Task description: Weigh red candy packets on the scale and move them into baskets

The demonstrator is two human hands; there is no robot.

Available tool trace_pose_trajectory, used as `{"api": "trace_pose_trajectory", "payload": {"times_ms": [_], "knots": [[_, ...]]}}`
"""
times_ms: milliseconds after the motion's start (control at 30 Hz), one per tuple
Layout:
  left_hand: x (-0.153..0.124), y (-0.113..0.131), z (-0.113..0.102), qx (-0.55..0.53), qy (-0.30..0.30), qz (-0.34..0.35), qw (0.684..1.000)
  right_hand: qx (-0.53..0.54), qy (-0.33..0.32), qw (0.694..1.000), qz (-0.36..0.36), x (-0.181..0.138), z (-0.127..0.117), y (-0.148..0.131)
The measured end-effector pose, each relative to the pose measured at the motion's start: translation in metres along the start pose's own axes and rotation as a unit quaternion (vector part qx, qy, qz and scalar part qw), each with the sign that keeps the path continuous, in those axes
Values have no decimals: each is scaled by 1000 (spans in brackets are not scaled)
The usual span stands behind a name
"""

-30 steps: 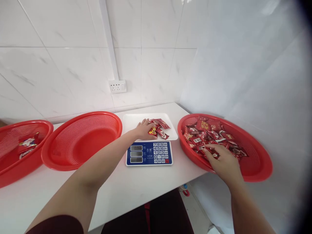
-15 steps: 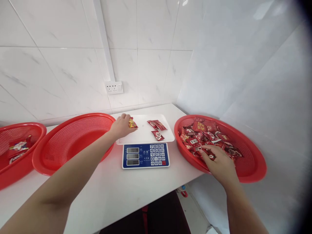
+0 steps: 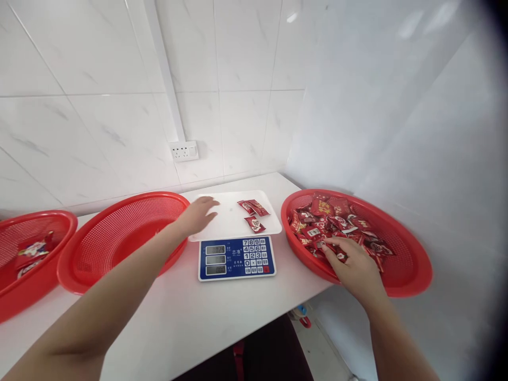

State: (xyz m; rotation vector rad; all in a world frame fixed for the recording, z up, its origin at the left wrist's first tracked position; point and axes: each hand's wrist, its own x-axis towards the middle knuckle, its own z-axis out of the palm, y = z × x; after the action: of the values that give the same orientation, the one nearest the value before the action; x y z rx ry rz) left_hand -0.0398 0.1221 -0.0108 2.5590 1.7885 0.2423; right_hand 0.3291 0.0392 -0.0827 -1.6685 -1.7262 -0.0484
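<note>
My left hand is over the left side of the white scale tray, thumb and fingers apart, nothing in it. Three small red snack packets lie on the tray's right half; the nearest packet has a white patch with dark lettering. Below the tray is the blue scale panel with displays and number keys. On the right, my right hand reaches into a red plastic basket heaped with red snack packets. Its thumb and forefinger are pinched at a packet with a striped white label.
A second red basket stands left of the scale, partly behind my left arm. At the far left, another red basket holds a few printed packets. A socket is on the tiled wall behind the white table.
My left hand has let go of a yellow-and-red packet and its fingers have spread; the packet is no longer in clear view. My right hand stays almost still in the basket.
</note>
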Motion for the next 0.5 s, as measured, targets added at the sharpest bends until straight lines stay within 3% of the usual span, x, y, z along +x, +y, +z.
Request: {"api": "trace_pose_trajectory", "payload": {"times_ms": [133,233,367,500], "knots": [[25,60,17,-16,-34,153,987,7,-2,1000,7,0,0,-1],[36,84,28,-16,-61,206,976,0,-12,1000,18,0,-1,-2],[40,85,32,0,-57,189,980,-3,-16,1000,17,0,-2,-2],[24,55,14,28,-30,96,995,5,-17,1000,18,0,-1,-1]]}}
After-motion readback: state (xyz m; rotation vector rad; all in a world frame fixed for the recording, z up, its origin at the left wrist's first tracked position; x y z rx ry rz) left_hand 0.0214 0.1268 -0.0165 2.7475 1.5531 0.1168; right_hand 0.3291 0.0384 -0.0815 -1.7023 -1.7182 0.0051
